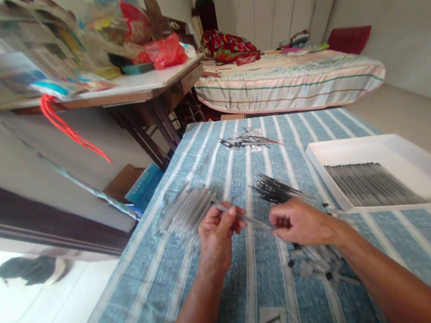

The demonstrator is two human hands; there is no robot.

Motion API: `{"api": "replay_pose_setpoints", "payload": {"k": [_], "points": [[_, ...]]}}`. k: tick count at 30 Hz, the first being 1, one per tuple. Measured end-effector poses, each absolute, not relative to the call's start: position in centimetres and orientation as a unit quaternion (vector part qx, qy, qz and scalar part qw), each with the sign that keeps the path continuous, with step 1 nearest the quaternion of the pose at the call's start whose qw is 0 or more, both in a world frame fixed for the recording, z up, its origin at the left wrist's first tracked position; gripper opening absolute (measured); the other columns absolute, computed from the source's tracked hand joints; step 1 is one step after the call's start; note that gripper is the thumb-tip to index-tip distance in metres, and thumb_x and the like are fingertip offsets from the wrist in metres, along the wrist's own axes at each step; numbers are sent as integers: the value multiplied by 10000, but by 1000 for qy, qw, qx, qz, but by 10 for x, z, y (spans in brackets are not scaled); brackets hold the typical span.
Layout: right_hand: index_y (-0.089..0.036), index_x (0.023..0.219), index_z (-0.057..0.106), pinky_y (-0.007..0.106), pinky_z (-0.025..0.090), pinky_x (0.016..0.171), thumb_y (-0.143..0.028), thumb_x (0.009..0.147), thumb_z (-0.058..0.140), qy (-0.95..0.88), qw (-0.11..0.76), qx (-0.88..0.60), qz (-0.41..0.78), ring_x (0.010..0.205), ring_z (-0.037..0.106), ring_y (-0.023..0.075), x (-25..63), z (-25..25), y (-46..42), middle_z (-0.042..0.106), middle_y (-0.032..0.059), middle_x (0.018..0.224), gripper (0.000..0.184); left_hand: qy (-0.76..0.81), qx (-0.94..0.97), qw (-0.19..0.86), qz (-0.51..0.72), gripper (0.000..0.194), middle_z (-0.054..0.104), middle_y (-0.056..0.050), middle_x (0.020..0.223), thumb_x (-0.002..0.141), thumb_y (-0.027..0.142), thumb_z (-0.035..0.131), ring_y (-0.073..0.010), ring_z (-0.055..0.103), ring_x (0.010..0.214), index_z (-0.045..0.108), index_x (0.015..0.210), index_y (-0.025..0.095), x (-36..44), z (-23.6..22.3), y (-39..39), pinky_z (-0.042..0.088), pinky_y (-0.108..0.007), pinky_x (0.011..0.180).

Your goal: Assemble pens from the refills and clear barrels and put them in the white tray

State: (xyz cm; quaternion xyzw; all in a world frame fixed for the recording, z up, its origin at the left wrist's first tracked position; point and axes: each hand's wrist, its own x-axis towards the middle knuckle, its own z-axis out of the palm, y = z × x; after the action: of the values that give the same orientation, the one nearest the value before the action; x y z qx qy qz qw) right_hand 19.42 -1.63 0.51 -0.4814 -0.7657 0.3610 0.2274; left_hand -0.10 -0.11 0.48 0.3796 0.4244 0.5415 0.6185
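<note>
My left hand is closed around a translucent grey pen barrel, which slants down to the right. At the barrel's lower right end is my right hand, fingers curled in a pinch; what they hold, if anything, is too small to make out. Left of my left hand lies a pile of clear grey barrels. A bundle of thin black pen refills rests just beyond my right hand. Under my right forearm are loose clear pieces with black ends, probably pen caps, partly hidden.
A white tray on the right holds a row of grey pens. Farther back on the striped tablecloth lies a small heap of thin black and clear pieces. A cluttered desk stands left, a bed behind.
</note>
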Motion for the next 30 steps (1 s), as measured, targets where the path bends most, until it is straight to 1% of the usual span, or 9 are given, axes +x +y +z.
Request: {"api": "replay_pose_setpoints", "payload": {"k": [4,8,13,19,24,30], "points": [[-179,628,518,177,330,472,-184,674,544,-750,244,-487,376,495,419,80,188,8,-17,483,-58,517,53,419,384,621,540,192,688,-28,700,689,276,703,-84,551,486,573,754,151,0,5,-2,378,-198,462],[-179,634,532,177,338,481,-196,690,548,-741,262,-498,367,492,433,78,184,7,-19,502,-53,523,61,410,398,619,539,165,691,-31,701,708,251,688,-83,555,491,571,754,144,1,5,-3,379,-195,462],[-177,625,562,183,345,497,-211,721,557,-746,296,-501,325,518,453,87,182,4,-18,513,-41,544,102,413,378,626,543,178,695,-32,693,688,246,692,-102,572,492,554,742,148,3,8,-4,394,-206,460],[-174,654,612,209,365,566,-241,814,525,-784,331,-456,259,574,502,105,180,4,-17,568,2,607,194,416,360,643,533,199,716,-55,718,674,268,700,-122,610,507,557,740,146,-1,6,-1,441,-223,473],[-172,642,600,213,352,556,-235,853,492,-796,360,-439,211,553,487,106,177,-1,-19,531,5,570,245,412,350,653,531,210,722,-62,715,669,263,714,-132,627,513,565,754,143,-3,1,2,493,-246,507],[-172,592,540,208,333,550,-211,847,492,-796,364,-443,193,530,461,95,169,2,-23,494,-13,545,263,408,330,673,521,191,719,-58,685,690,246,708,-118,618,480,564,760,142,-5,-3,3,495,-218,478]]}}
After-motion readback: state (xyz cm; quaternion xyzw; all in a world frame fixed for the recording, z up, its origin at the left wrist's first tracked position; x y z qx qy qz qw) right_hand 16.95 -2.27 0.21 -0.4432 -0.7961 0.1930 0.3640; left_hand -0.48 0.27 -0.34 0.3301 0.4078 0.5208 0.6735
